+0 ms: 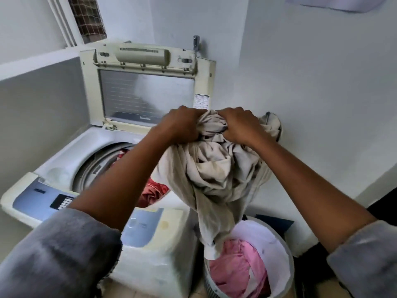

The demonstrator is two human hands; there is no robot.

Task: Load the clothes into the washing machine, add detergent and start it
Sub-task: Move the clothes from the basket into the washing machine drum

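A crumpled beige cotton garment [214, 168] is held at the centre of the frame, bunched at its top by both grips. The left grip [182, 123] is closed with curled fingers round the upper fold. The right grip [236, 125] is clenched on the cloth just beside it, and the two are nearly touching.

The garment is hung over the gap between the cream top-loading washing machine [154, 254] at lower left and the round white laundry basket [286, 250] at lower right. Its lower end is trailed into the basket, onto the crumpled pink clothes [236, 267] lying there.

The machine's hinged lid with a clear window [148, 93] is stood upright against the wall at upper centre. Red fabric [153, 193] is seen inside the drum, partly hidden by the left forearm, by which part of the blue-grey control panel [36, 198] is also covered.

Grey fleece sleeves [53, 254] are seen at the bottom corners. A metal tap [196, 43] is fixed to the white wall above the lid, and a netted window [88, 16] is set at upper left.
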